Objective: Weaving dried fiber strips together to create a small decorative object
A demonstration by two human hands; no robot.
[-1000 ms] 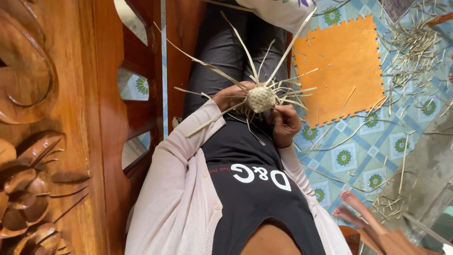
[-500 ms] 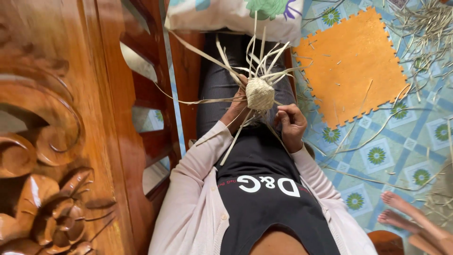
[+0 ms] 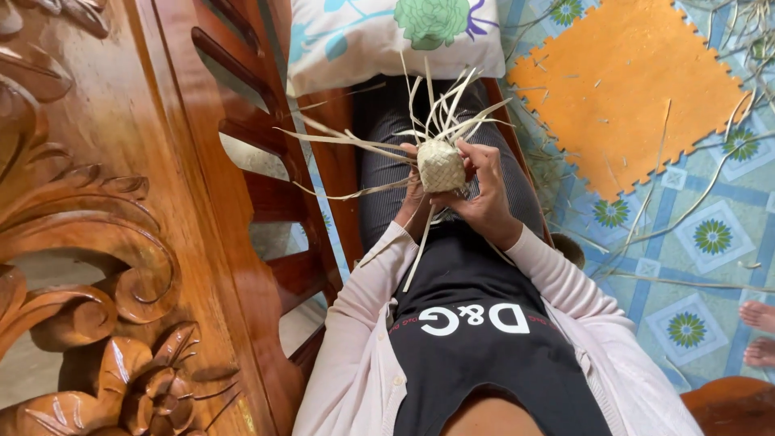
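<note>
A small woven pouch (image 3: 441, 165) of pale leaf strips sits just above the middle of the frame, held up over the person's lap. Loose strip ends (image 3: 436, 105) fan out from its top toward the upper edge, others stick out to the left, and one long strip (image 3: 420, 246) hangs down from its lower side across the black shirt (image 3: 476, 339).

The right hand (image 3: 483, 190) wraps the pouch's right side, fingers curled over the top edge and thumb pressed to the weave. The left hand (image 3: 414, 194) is mostly hidden behind and below the pouch on its left side; it touches the pouch, but how its fingers are set cannot be told. Both arms wear a pale pink cardigan (image 3: 355, 355), the sleeves running down to the lower part of the frame.

Behind the pouch lie legs in dark striped trousers (image 3: 383, 137), and above them a white cushion with a green flower print (image 3: 387, 32) at the top centre. A carved, glossy wooden bench back (image 3: 121, 226) fills the whole left side.

To the right is a patterned blue-green tiled floor (image 3: 702, 242) scattered with stray strips, with an orange foam mat (image 3: 638, 89) at upper right. Another person's bare feet (image 3: 759, 331) show at the right edge, lower down.
</note>
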